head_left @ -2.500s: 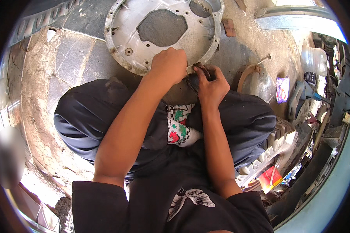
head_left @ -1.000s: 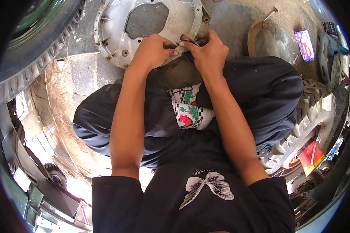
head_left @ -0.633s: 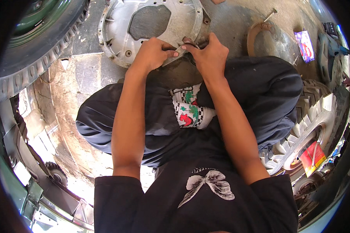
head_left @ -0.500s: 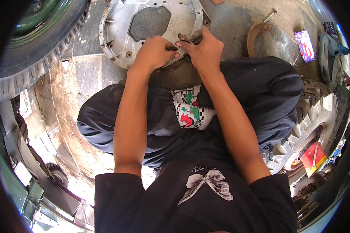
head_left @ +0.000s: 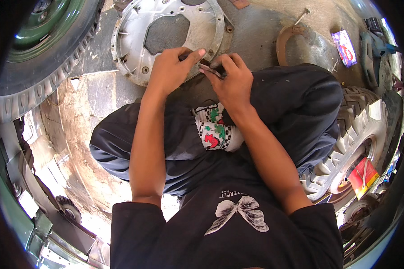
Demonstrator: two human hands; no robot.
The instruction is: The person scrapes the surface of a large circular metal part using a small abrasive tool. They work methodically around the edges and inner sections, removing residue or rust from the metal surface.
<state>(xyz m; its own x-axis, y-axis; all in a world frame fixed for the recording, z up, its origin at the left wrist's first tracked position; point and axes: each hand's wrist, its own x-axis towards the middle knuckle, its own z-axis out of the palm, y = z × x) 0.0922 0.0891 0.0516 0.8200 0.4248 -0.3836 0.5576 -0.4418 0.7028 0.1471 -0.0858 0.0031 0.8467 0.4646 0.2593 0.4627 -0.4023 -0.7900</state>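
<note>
My right hand [head_left: 234,83] pinches a small, thin, flat strip [head_left: 212,70], dark with a pale edge, between thumb and bent fingers. Close to its left end is my left hand [head_left: 170,69], thumb stretched out and fingers bent, with nothing visible in its grasp. Both hands hover over the near rim of a large round grey metal housing [head_left: 202,29]. This housing lies on the floor in front of my crossed legs, with bolt holes round its rim and a wide opening in its middle. My left hand covers part of its near edge.
A big tyre on a green rim [head_left: 40,67] stands at the left. A brown curved band [head_left: 283,47] and a purple packet [head_left: 344,48] lie at the far right. Beside my right knee are a treaded tyre [head_left: 352,134] and a red-and-yellow packet [head_left: 362,178].
My left thumb has lifted away from the strip that both hands were at. My right hand has moved slightly nearer with the strip tilted, and the view has shifted a little.
</note>
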